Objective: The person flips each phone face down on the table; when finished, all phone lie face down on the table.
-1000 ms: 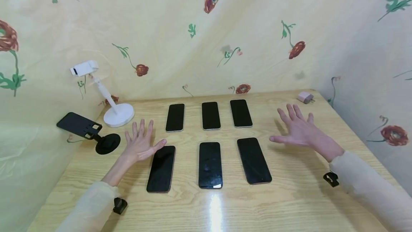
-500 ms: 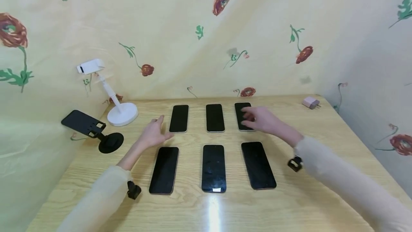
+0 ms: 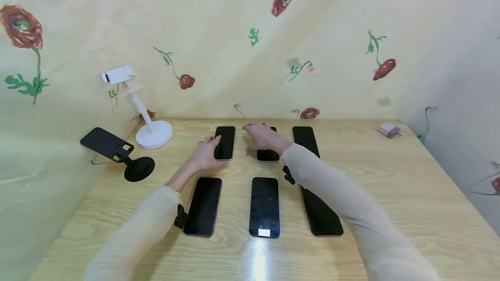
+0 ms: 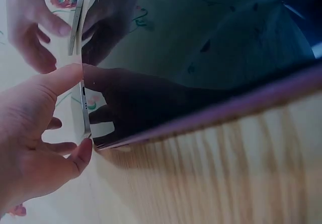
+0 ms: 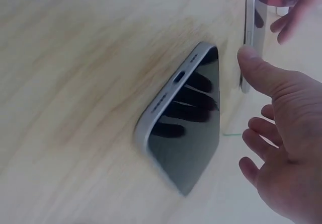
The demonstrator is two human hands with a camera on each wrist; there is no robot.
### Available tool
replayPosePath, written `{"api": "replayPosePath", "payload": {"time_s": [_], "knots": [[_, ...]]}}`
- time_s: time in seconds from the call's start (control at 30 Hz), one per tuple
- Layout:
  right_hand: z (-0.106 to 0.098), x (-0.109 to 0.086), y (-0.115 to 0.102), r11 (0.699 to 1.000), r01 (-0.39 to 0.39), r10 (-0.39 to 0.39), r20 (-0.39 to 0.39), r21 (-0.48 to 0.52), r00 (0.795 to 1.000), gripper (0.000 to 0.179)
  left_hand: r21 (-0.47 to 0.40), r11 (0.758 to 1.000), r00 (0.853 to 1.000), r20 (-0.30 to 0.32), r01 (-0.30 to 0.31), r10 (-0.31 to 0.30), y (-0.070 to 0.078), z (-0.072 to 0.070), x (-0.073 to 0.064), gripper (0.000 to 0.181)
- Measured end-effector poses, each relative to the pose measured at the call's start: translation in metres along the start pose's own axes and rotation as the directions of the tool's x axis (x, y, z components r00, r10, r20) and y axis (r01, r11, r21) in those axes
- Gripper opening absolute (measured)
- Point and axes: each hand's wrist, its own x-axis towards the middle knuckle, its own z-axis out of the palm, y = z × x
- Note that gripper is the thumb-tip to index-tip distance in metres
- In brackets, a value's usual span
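In the head view, six-phone rows are not fully visible, but several black-screened phones lie face up. My left hand (image 3: 205,155) is spread at the lower left corner of the back left phone (image 3: 225,142), its fingers along the side and its thumb by the near end. My right hand (image 3: 265,138) hovers over the back middle phone (image 3: 268,155), partly hiding it, fingers loosely bent toward the back left phone. The right wrist view shows nothing between the fingers and thumb of the right hand (image 5: 287,133), with the middle phone (image 5: 188,128) beside it.
In front lie a left phone (image 3: 203,207), a middle phone (image 3: 264,207) and a right phone (image 3: 320,214). The right sleeve crosses between the right phones, over the back right phone (image 3: 304,135). A white stand (image 3: 154,134), a black stand (image 3: 139,169) and a plug adapter (image 3: 388,129) stand near the edges.
My right hand has swept left from the table's right side, past the back right phone to the back middle one. My left hand has moved forward and right to the back left phone.
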Motion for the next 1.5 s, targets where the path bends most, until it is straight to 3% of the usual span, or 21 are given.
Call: {"api": "replayPosePath", "payload": {"time_s": [0.23, 0.5, 1.1, 1.5], "knots": [[0.010, 0.025, -0.002, 0.997, -0.014, 0.011, 0.044, 0.073, 0.999, 0.094, 0.017, 1.000, 1.000, 0.022, 0.007, -0.007, 0.003, 0.002, 0.003, 0.099], [0.013, 0.040, -0.006, 0.986, 0.028, -0.040, 0.072, 0.164, 0.997, 0.097, 0.045, 0.999, 1.000, 0.017, -0.003, 0.002, 0.001, 0.004, 0.006, 0.088], [0.022, 0.044, -0.004, 0.985, -0.052, 0.043, 0.058, 0.164, 0.997, 0.098, 0.050, 0.998, 0.999, 0.042, -0.032, 0.030, -0.001, 0.004, 0.010, 0.076], [0.029, 0.045, -0.001, 0.984, -0.006, 0.007, -0.006, 0.180, 1.000, 0.098, 0.005, 0.999, 0.998, 0.035, -0.049, 0.049, -0.004, 0.003, 0.011, 0.076]]}}
